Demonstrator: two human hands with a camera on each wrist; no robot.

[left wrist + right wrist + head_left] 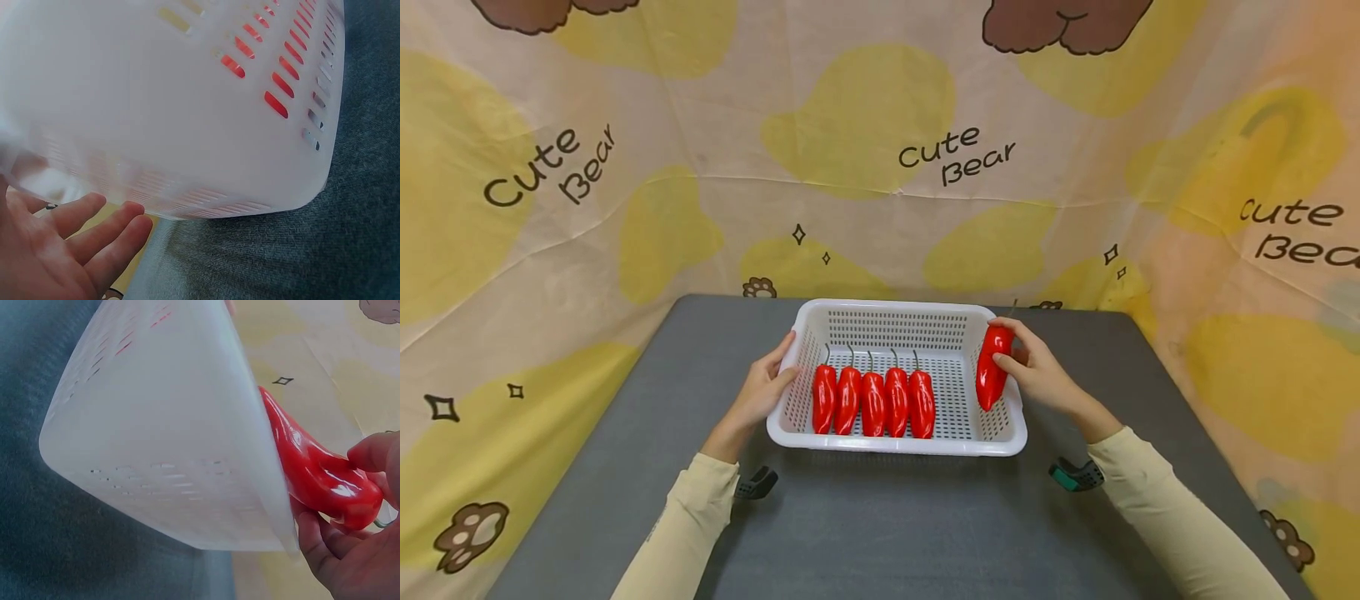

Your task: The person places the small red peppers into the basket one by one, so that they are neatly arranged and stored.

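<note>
A white plastic basket (895, 447) with slotted walls stands on the dark table. Inside, several glossy red peppers (872, 404) with thin green stems lie side by side toward the left. My left hand (765, 387) holds the basket's left rim; in the left wrist view its fingers (119, 240) lie along the outer wall, and the thumb is mostly hidden. Over the basket's right end, my right hand (1033, 367) pinches another red pepper (992, 371) between thumb and fingers, its tip pointing down. The right wrist view shows this pepper (319, 469) at the rim.
Dark grey table (917, 525) surface surrounds the basket. A yellow and cream printed cloth (865, 125) hangs behind and at both sides. Dark wrist straps (756, 483) show beneath both forearms. On the basket's floor (953, 392), bare mesh shows right of the row of peppers.
</note>
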